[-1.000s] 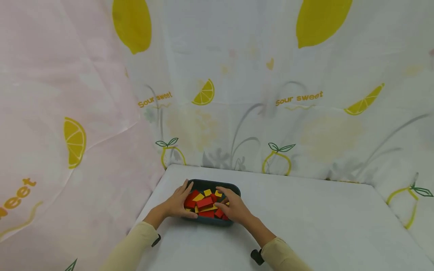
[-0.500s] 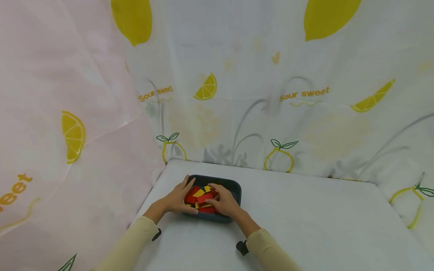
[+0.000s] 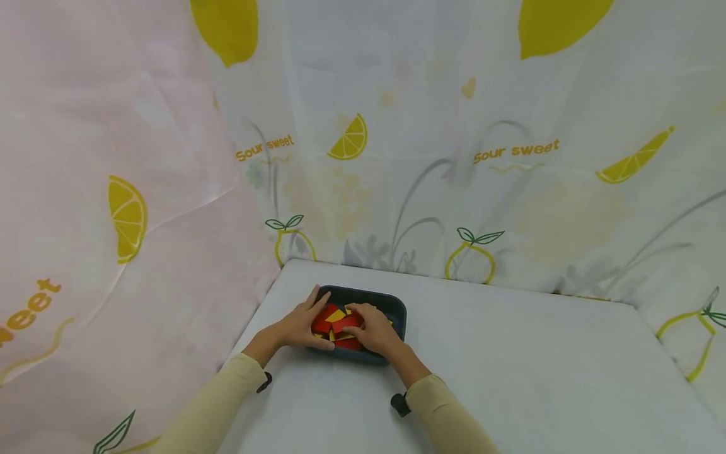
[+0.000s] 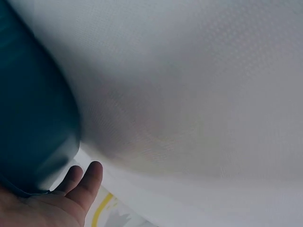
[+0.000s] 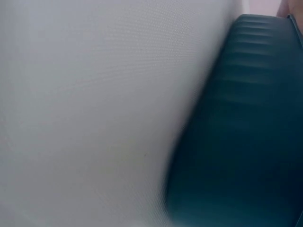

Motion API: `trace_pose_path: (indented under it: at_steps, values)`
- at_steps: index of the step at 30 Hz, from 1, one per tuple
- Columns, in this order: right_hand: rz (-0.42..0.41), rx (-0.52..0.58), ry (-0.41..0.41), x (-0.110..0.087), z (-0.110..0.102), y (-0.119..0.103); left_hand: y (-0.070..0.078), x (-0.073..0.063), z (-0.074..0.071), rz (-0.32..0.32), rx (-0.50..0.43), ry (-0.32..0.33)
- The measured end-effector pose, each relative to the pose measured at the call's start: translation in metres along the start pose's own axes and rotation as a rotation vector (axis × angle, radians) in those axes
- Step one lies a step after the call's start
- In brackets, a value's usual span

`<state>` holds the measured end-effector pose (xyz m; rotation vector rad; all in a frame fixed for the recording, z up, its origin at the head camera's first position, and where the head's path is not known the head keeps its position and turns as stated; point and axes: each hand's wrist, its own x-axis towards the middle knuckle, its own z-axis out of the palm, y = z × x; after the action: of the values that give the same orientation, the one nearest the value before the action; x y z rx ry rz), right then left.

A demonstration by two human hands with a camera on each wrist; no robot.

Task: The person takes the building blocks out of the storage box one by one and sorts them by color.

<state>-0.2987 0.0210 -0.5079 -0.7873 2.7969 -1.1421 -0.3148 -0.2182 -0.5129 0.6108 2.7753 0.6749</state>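
A dark teal plastic bin (image 3: 391, 302) sits on the white-covered table, holding several red and yellow blocks. My left hand (image 3: 297, 326) rests at the bin's left end, fingers spread along the rim and thumb by the front edge. In the left wrist view, two straight fingers (image 4: 87, 184) of it reach past the bin's wall (image 4: 38, 104). My right hand (image 3: 375, 331) is inside the bin from the right, its thumb and index finger curled about a red block (image 3: 343, 324). Its other fingertips are hidden. The right wrist view shows mostly the bin's ribbed outer wall (image 5: 246, 123).
The white tabletop (image 3: 510, 366) stretches to the right of the bin. Lemon-printed cloth (image 3: 420, 189) hangs behind the table, and a pinkish cloth wall (image 3: 187, 252) stands close on the left. Dark wrist straps show at both sleeves.
My right hand has moved left and inward over the blocks, its thumb and index finger drawing in around the red block. The left hand stays at the bin's rim. The head view has shifted slightly.
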Motion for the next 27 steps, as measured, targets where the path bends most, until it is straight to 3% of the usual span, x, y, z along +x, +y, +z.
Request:
trace_pose_path:
  at_steps: [6, 13, 20, 27]
  values:
    - [0.075, -0.002, -0.039, 0.003, 0.004, 0.001, -0.002, -0.001, 0.0, -0.004, 0.008, 0.01]
    - [0.014, -0.074, -0.107, 0.006, 0.015, 0.008, 0.002, 0.0, 0.004, -0.009, -0.025, 0.024]
    - [0.045, -0.079, -0.123, 0.0, 0.02, 0.015, 0.003, 0.002, 0.016, -0.005, -0.02, -0.001]
    - [0.026, -0.083, -0.093, 0.008, 0.021, 0.011, -0.001, 0.002, 0.008, -0.014, -0.015, 0.018]
